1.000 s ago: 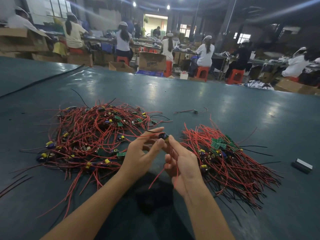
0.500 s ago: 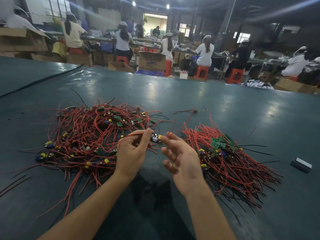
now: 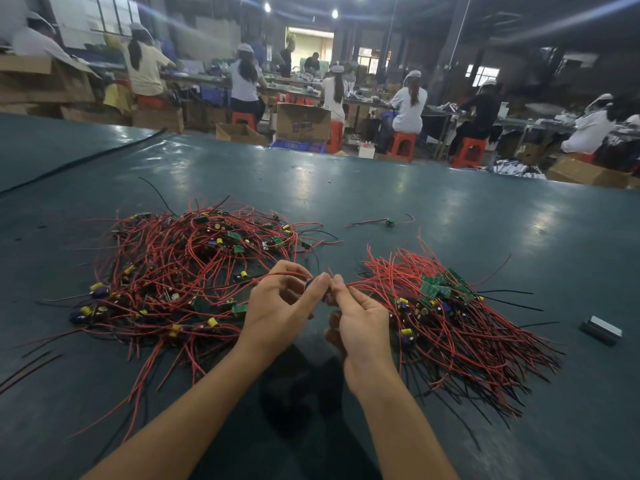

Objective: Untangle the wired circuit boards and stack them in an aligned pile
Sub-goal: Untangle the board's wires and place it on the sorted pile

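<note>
A tangled heap of small green circuit boards with red and black wires (image 3: 180, 271) lies on the left of the dark green table. To the right lies an aligned pile of boards (image 3: 440, 299), its wires fanned toward the near right. Between the two, my left hand (image 3: 280, 310) pinches one small board (image 3: 309, 283) with its red wire arching over my fingers. My right hand (image 3: 360, 317) meets it fingertip to fingertip and pinches the board's wires; the board is mostly hidden.
One loose wired board (image 3: 389, 222) lies farther back on the table (image 3: 450, 209). A small grey block (image 3: 601, 330) sits at the right. Stray black wires (image 3: 27, 370) lie at the near left. Seated people and cardboard boxes (image 3: 303, 122) are beyond the far edge.
My right hand, open and apart half a second ago, has come back to the board in my left hand and pinches its wires. Both hands sit slightly lower and nearer.
</note>
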`<action>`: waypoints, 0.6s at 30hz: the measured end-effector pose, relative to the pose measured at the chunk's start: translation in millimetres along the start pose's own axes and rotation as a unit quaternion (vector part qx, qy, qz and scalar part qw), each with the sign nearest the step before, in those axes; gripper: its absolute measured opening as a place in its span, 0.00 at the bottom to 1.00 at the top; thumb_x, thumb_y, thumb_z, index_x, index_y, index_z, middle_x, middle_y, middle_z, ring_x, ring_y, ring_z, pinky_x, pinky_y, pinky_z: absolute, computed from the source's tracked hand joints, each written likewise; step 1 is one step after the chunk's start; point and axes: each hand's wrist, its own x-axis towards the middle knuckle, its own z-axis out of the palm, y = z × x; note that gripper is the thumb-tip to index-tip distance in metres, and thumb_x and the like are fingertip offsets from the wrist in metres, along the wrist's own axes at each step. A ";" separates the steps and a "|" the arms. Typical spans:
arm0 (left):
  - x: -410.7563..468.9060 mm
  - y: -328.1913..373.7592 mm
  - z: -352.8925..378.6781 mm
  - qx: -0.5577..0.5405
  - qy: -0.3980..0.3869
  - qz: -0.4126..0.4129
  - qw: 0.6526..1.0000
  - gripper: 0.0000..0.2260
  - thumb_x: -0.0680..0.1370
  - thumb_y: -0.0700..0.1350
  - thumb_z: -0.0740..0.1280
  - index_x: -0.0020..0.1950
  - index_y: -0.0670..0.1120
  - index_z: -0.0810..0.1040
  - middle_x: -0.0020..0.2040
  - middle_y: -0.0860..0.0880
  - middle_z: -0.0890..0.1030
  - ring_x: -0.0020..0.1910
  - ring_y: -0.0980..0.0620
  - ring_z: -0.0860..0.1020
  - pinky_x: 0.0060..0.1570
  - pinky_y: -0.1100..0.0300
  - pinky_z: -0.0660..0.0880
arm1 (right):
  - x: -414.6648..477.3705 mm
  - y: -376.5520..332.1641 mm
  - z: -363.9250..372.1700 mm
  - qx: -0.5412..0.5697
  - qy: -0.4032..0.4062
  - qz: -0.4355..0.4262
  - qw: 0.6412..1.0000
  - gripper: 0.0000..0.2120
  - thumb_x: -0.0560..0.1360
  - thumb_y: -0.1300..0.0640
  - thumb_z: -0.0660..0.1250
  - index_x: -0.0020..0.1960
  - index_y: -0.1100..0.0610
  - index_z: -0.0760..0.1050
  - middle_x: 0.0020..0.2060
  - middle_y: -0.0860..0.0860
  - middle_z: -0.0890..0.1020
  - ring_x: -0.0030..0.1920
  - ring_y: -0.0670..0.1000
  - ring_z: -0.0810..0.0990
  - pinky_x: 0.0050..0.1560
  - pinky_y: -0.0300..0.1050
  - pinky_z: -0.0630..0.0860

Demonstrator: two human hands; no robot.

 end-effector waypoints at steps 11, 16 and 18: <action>2.2 -5.3 0.3 -0.018 -0.076 -0.138 0.987 0.13 0.77 0.59 0.67 0.41 0.54 0.85 0.34 0.53 0.85 0.36 0.56 0.83 0.39 0.62 0.79 | -1.3 2.9 2.4 -0.001 -0.022 -0.068 0.997 0.19 0.80 0.57 0.66 0.34 0.43 0.85 0.37 0.48 0.87 0.44 0.50 0.84 0.50 0.46 0.82; 1.7 -3.2 2.0 0.000 -0.049 -0.100 0.994 0.17 0.78 0.55 0.67 0.31 0.50 0.81 0.27 0.52 0.80 0.29 0.56 0.79 0.34 0.63 0.74 | -1.1 3.9 0.8 -0.027 -0.018 -0.046 0.998 0.16 0.78 0.55 0.69 0.33 0.46 0.85 0.36 0.48 0.87 0.39 0.45 0.84 0.44 0.44 0.81; 1.4 -3.0 0.3 -0.003 -0.043 -0.075 0.996 0.18 0.78 0.52 0.68 0.30 0.47 0.80 0.26 0.52 0.78 0.27 0.55 0.76 0.32 0.64 0.72 | -1.2 5.1 1.2 -0.033 -0.010 -0.032 0.999 0.15 0.78 0.55 0.70 0.33 0.49 0.85 0.36 0.53 0.86 0.39 0.48 0.82 0.49 0.52 0.81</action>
